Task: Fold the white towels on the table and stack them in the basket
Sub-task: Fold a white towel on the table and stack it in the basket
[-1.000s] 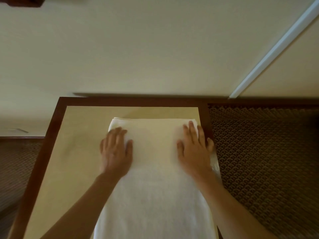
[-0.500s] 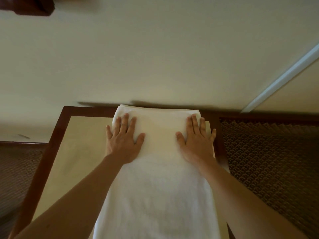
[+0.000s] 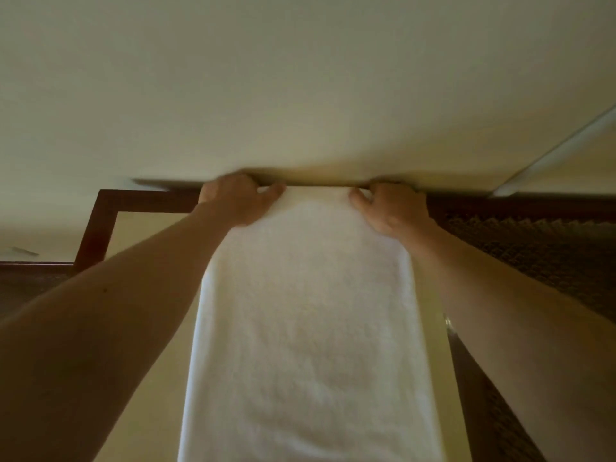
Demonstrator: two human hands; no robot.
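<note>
One towel [image 3: 310, 315], dark-framed table [image 3: 100, 221], seemingly cream wall [image 3: 300, 78]

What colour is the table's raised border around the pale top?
Dark reddish-brown wood: the table's raised wooden border frames the pale top, best seen at the far-left corner in the head view.

left hand [image 3: 235, 200] and right hand [image 3: 390, 208] slid forward, now curled gripping towel [image 3: 306, 311] far edge

White towel [image 3: 310, 328] (dark-framed table [image 3: 100, 215])
</note>
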